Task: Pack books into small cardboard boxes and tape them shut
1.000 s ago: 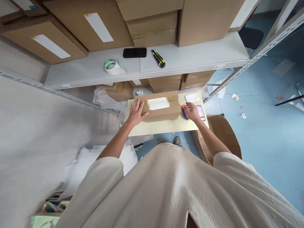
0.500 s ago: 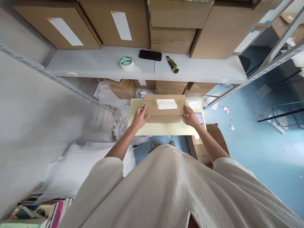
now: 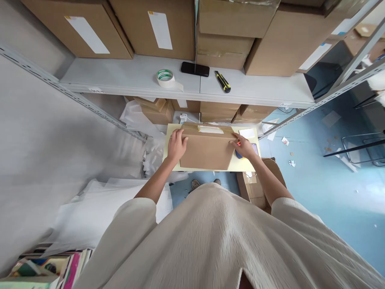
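Observation:
A brown cardboard box [image 3: 207, 151] is tipped on the pale yellow table [image 3: 172, 132], its broad side facing me. Clear tape and a white label [image 3: 210, 129] show along its far upper face. My left hand [image 3: 177, 145] grips the box's left end, thumb toward me. On the opposite end, my right hand [image 3: 244, 147] holds it the same way. Partly hidden by the right hand are a blue and red item [image 3: 238, 154] and a phone [image 3: 255, 148]. A white paper [image 3: 247, 133] lies behind that hand.
The grey shelf [image 3: 129, 78] ahead bears a tape roll [image 3: 165, 78], a black phone [image 3: 195, 69], a yellow-black utility knife [image 3: 222, 82] and several cartons [image 3: 156, 32]. White foam sheets [image 3: 99, 212] are at left. An open carton [image 3: 255, 192] stands right of my feet.
The box has been tilted between my hands, so its broad side now faces me and the labelled face has turned away. Both hands still hold its ends.

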Demonstrator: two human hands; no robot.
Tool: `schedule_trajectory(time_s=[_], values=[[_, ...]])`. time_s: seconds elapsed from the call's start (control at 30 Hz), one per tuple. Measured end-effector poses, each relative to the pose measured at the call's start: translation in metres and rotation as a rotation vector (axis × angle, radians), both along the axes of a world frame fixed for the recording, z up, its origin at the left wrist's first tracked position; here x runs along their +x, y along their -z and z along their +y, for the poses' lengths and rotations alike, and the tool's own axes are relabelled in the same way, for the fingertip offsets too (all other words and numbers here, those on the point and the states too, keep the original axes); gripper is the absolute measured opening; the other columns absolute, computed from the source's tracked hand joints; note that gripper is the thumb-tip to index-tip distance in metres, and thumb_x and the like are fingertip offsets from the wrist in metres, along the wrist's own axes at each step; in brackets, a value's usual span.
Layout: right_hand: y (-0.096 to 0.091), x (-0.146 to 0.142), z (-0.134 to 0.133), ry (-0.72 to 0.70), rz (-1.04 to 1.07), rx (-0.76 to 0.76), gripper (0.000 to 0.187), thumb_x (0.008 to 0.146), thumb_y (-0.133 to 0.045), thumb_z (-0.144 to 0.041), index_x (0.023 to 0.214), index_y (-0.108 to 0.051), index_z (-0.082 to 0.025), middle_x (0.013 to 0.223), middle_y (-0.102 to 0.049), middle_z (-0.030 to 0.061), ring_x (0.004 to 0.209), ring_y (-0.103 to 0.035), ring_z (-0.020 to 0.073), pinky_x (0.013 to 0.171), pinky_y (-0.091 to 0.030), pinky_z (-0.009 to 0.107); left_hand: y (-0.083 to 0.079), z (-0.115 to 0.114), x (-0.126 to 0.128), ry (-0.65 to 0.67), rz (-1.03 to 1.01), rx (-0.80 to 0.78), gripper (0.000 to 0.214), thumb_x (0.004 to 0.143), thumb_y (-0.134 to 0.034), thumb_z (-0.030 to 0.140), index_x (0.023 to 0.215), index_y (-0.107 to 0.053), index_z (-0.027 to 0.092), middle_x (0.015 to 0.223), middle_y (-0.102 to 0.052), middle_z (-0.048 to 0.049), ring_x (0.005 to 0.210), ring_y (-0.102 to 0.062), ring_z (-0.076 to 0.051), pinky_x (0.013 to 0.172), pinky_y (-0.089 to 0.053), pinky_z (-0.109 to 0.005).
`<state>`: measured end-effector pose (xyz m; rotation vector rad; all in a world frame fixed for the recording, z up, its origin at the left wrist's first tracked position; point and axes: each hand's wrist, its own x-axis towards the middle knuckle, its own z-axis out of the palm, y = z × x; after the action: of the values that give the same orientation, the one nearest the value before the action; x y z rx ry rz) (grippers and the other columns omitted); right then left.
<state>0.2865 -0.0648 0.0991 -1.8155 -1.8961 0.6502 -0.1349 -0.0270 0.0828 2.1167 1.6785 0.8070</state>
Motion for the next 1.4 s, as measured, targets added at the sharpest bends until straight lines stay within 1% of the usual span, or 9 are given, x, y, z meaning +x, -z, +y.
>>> schedule_trajectory(time_s=[0.07, 0.17, 0.3, 0.4, 0.5, 0.73, 1.0, 1.17, 1.4], values=[[0.007, -0.005, 0.007, 0.027, 0.057, -0.01, 0.075, 0.103, -0.059, -0.067, 0.166, -0.062, -0.024, 0.144, -0.078, 0.0176, 0.105, -0.076, 0.035, 0.103, -0.063, 0.057, 0.001, -0.003, 0.006, -0.035, 0.045, -0.016, 0.06, 0.119, -0.04, 0.049, 0.168, -0.051, 0.017, 0.171, -0.053, -0.0278, 0.165, -0.049, -0.042, 0.133, -0.044, -0.064], [0.019, -0.01, 0.023, 0.101, 0.124, -0.01, 0.08, 0.103, -0.058, -0.07, 0.169, -0.056, -0.024, 0.138, -0.08, 0.0176, 0.105, -0.075, 0.0352, 0.101, -0.063, 0.057, 0.007, -0.014, 0.023, -0.005, 0.168, -0.007, 0.07, 0.115, -0.05, 0.047, 0.177, -0.043, 0.015, 0.188, -0.033, -0.0271, 0.177, -0.028, -0.045, 0.141, -0.026, -0.071], [0.031, -0.013, 0.046, 0.144, 0.199, -0.021, 0.098, 0.099, -0.062, -0.069, 0.182, -0.037, -0.024, 0.132, -0.082, 0.016, 0.111, -0.075, 0.0359, 0.103, -0.064, 0.058, 0.02, -0.029, 0.052, 0.282, 0.321, -0.062, 0.082, 0.111, -0.06, 0.046, 0.185, -0.035, 0.026, 0.196, -0.019, -0.0161, 0.183, -0.012, -0.041, 0.146, -0.007, -0.068], [0.039, -0.014, 0.054, 0.139, 0.252, -0.071, 0.107, 0.094, -0.067, -0.064, 0.186, -0.027, -0.025, 0.148, -0.076, 0.0177, 0.123, -0.075, 0.0362, 0.106, -0.065, 0.058, 0.033, -0.027, 0.067, 0.32, 0.385, -0.118, 0.088, 0.111, -0.062, 0.051, 0.188, -0.029, 0.025, 0.197, -0.011, -0.0144, 0.184, -0.002, -0.041, 0.146, 0.0, -0.069], [0.049, -0.011, 0.05, 0.178, 0.272, -0.143, 0.101, 0.093, -0.066, -0.056, 0.183, -0.035, -0.022, 0.163, -0.065, 0.023, 0.132, -0.074, 0.0367, 0.107, -0.065, 0.057, 0.045, -0.008, 0.071, 0.307, 0.411, -0.193, 0.093, 0.111, -0.06, 0.057, 0.19, -0.021, 0.024, 0.198, -0.006, -0.0123, 0.184, 0.004, -0.041, 0.145, 0.005, -0.07], [0.081, 0.022, 0.015, 0.315, 0.043, -0.271, 0.063, 0.096, -0.063, -0.044, 0.153, -0.069, -0.017, 0.152, -0.073, 0.0238, 0.13, -0.075, 0.0369, 0.112, -0.061, 0.053, 0.071, 0.036, 0.056, 0.329, 0.415, -0.426, 0.094, 0.11, -0.052, 0.069, 0.19, -0.022, 0.029, 0.198, -0.009, -0.0089, 0.183, 0.003, -0.042, 0.144, 0.002, -0.071], [0.114, 0.054, -0.012, 0.391, -0.263, -0.54, 0.048, 0.096, -0.073, -0.05, 0.129, -0.08, -0.017, 0.133, -0.078, 0.0263, 0.128, -0.072, 0.0435, 0.108, -0.056, 0.057, 0.071, 0.028, 0.049, 0.437, 0.482, -0.44, 0.091, 0.111, -0.053, 0.066, 0.189, -0.024, 0.028, 0.198, -0.003, -0.0109, 0.184, 0.003, -0.04, 0.145, 0.002, -0.069], [0.134, 0.057, -0.015, 0.376, -0.265, -0.535, 0.049, 0.099, -0.069, -0.058, 0.122, -0.081, -0.016, 0.127, -0.078, 0.0277, 0.134, -0.068, 0.0463, 0.115, -0.049, 0.064, 0.066, 0.028, 0.052, 0.419, 0.523, -0.446, 0.091, 0.112, -0.054, 0.066, 0.189, -0.024, 0.028, 0.198, -0.004, -0.0132, 0.184, 0.002, -0.04, 0.144, -0.001, -0.068], [0.146, 0.062, -0.018, 0.304, -0.215, -0.517, 0.038, 0.105, -0.057, -0.047, 0.12, -0.079, -0.019, 0.112, -0.08, 0.022, 0.12, -0.074, 0.0416, 0.114, -0.047, 0.063, 0.063, 0.022, 0.057, 0.375, 0.577, -0.481, 0.088, 0.113, -0.054, 0.059, 0.189, -0.025, 0.025, 0.198, 0.0, -0.0163, 0.184, 0.0, -0.04, 0.145, -0.005, -0.067]])
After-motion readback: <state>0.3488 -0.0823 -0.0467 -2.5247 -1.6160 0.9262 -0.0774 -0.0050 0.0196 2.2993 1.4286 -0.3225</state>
